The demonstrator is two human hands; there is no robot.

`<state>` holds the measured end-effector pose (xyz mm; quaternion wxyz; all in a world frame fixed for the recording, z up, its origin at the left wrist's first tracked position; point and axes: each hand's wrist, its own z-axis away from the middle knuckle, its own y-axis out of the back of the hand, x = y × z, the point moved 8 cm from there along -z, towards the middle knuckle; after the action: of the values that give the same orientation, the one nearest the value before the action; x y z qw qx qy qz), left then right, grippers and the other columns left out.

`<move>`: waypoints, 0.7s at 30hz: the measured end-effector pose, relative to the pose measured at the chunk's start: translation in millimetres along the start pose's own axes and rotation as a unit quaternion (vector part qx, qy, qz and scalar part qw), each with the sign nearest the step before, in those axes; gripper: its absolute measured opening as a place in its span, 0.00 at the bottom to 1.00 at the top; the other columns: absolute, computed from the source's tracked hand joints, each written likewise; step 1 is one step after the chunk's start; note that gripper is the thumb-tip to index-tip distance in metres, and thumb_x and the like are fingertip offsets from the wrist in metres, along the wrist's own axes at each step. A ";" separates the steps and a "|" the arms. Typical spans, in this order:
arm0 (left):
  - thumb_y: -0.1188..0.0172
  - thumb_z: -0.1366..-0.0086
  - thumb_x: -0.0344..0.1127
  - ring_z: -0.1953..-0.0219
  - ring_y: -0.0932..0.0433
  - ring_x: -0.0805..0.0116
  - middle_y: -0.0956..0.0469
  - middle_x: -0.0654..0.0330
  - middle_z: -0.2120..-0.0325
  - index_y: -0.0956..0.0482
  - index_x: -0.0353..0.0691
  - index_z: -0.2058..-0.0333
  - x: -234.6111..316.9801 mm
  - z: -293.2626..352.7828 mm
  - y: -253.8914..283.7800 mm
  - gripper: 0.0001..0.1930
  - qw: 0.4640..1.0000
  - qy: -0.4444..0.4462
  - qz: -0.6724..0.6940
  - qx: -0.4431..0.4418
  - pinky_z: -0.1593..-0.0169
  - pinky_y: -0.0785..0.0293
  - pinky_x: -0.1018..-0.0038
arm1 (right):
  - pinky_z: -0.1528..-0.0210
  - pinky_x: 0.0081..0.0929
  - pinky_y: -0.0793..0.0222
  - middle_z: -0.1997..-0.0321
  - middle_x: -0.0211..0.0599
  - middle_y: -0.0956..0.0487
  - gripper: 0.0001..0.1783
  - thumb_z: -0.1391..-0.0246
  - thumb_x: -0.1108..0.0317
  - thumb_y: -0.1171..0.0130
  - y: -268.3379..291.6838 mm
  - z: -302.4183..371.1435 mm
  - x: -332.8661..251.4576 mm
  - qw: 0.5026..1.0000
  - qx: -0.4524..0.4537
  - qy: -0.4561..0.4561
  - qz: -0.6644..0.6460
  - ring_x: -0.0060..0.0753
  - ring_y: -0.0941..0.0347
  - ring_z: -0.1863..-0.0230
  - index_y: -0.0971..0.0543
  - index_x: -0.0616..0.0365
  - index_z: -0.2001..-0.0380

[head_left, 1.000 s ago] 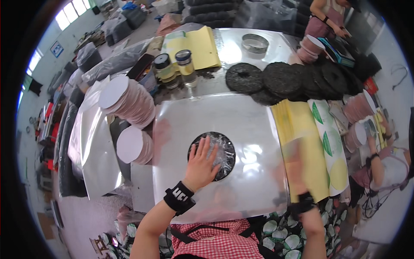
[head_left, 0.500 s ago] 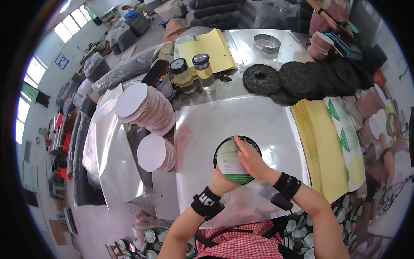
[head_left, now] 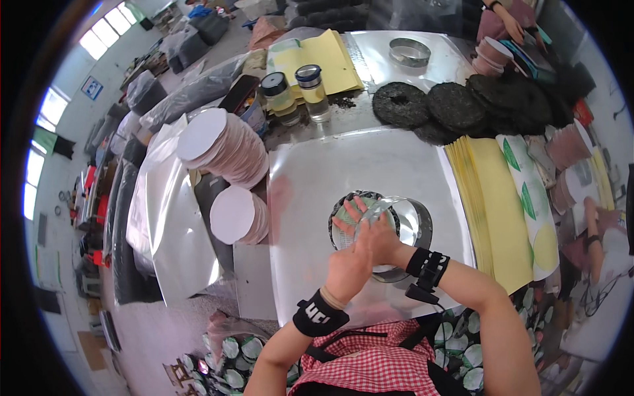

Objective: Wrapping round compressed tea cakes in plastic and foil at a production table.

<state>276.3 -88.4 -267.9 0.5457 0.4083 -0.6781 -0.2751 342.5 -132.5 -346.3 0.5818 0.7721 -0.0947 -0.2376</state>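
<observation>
Plastic-wrapped, green-labelled round black disc (head_left: 339, 214) lies at the frame's lower centre, partly hidden by the right hand (head_left: 380, 239), fingers spread; the left hand (head_left: 348, 269) (fingertips obscured) cannot be read.

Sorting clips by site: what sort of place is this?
Probably a small packing workshop, judging by the dark round cakes piled on the table, the tall stack of pale discs and the yellow sheets.
</observation>
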 end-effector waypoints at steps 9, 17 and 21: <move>0.46 0.38 0.28 0.80 0.22 0.58 0.22 0.53 0.79 0.38 0.32 0.37 -5.6 68.9 24.0 0.30 0.992 0.120 0.035 0.022 0.75 0.26 0.64 | 0.34 0.46 0.38 0.68 0.43 0.19 0.23 0.45 0.59 0.39 18.4 25.9 -47.5 0.961 -0.079 -0.005 -0.264 0.42 0.21 0.57 0.24 0.59 0.49; 0.29 0.46 0.37 0.55 0.27 0.57 0.23 0.61 0.61 0.19 0.42 0.70 -103.8 159.3 57.5 0.09 0.980 0.067 0.115 -0.151 0.49 0.33 0.63 | 0.31 0.46 0.43 0.37 0.57 0.31 0.31 0.53 0.47 0.32 77.7 85.8 -40.2 0.993 0.046 0.037 -0.102 0.57 0.35 0.36 0.21 0.51 0.49; 0.27 0.50 0.40 0.49 0.33 0.60 0.26 0.66 0.59 0.17 0.50 0.73 -112.6 152.8 42.5 0.08 0.954 0.015 0.043 -0.295 0.44 0.42 0.60 | 0.30 0.51 0.45 0.30 0.71 0.46 0.29 0.58 0.49 0.27 44.1 129.5 -22.5 0.974 0.027 -0.037 -0.222 0.69 0.44 0.31 0.20 0.54 0.55</move>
<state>126.2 18.6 -329.8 0.6636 0.2039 -0.5750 -0.4330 266.8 -246.9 -326.2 0.4896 0.7797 0.0512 -0.3870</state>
